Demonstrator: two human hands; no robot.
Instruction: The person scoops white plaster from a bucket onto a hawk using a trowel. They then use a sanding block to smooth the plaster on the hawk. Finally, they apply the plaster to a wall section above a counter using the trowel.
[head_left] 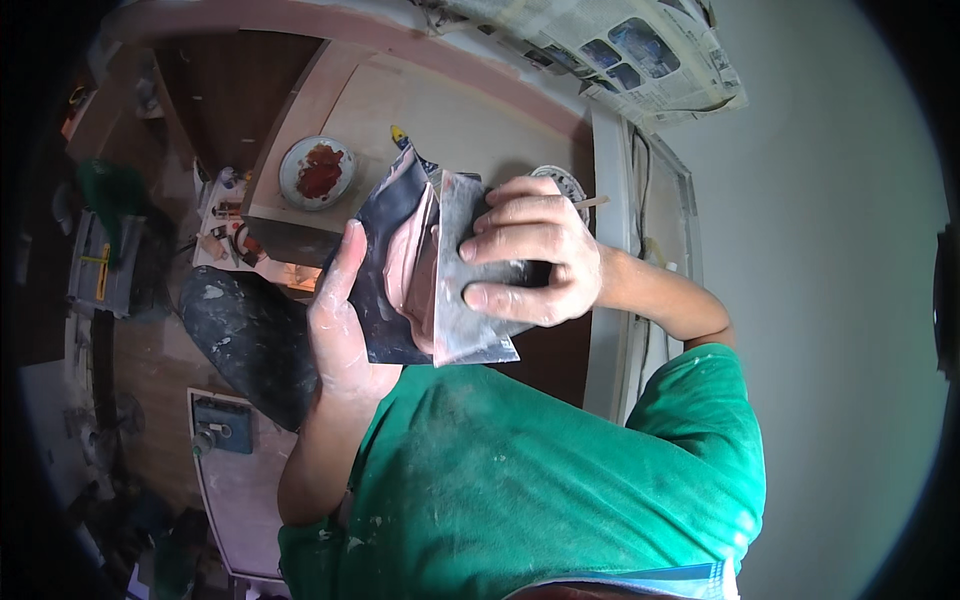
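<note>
My left hand (pixel 345 335) holds a dark, flat putty board (pixel 378 325) in front of my chest, with the thumb along its left edge. Pink putty (pixel 402 262) lies in a thick ridge across the board. Into that putty my right hand (pixel 545 245) presses a wide grey putty spreader (pixel 458 310), its fingers spread over the blade's face and closed on it. The spreader stands tilted against the board and hides the right part of it. Whitish dust and smears cover both hands.
A round plate (pixel 288 172) with red-brown paste sits on a pale wooden surface (pixel 400 90) ahead. A yellow-tipped handle (pixel 400 135) pokes up behind the board. Beyond my right hand are a tub (pixel 560 180) and a wooden stick (pixel 592 202). Newspaper (pixel 640 60) hangs ahead right; a wall (pixel 820 250) rises right.
</note>
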